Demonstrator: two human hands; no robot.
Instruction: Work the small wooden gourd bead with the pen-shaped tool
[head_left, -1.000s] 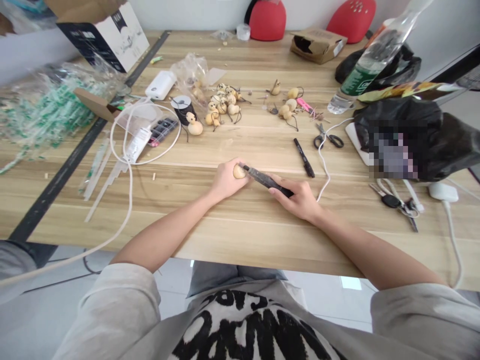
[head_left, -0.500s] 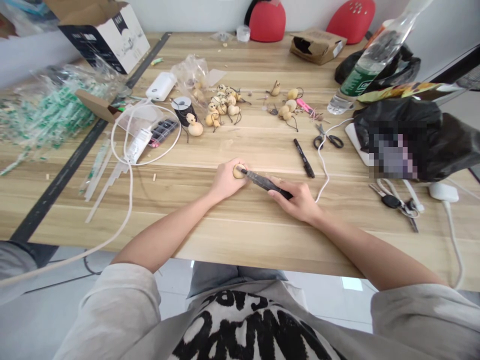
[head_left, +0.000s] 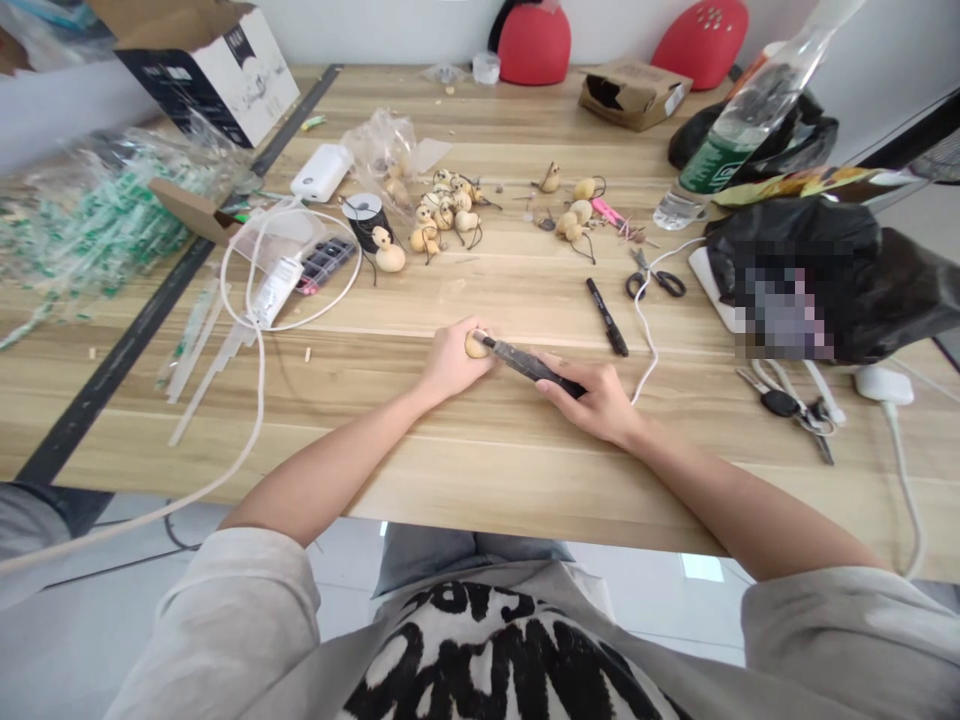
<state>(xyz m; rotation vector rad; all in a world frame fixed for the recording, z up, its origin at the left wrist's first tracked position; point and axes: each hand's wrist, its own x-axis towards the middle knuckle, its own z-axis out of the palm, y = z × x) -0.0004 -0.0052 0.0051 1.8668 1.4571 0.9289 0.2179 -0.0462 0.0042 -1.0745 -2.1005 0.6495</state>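
Observation:
My left hand (head_left: 456,358) is closed around a small tan gourd (head_left: 475,345), whose rounded side faces up. In my right hand (head_left: 596,398) is a slim, dark, pen-like tool (head_left: 532,366), its exact kind unclear. The tool slants down to the left, and its narrow tip meets the gourd or lies just over it; the contact point is too small to tell. A black marker (head_left: 607,317) lies just beyond my right hand. Farther back sits a cluster of small gourds (head_left: 444,212) with black cords, some with drawn faces. Another faced gourd (head_left: 390,257) lies by a black thread spool (head_left: 366,220).
To the right are scissors (head_left: 654,283), a white cable (head_left: 651,350), keys (head_left: 780,402), a water bottle (head_left: 686,190) and a black plastic bag (head_left: 892,270). At left lie green-and-white packets (head_left: 112,215), glue sticks (head_left: 214,375) and a looped white cable (head_left: 259,420). More gourds (head_left: 577,218) lie back right.

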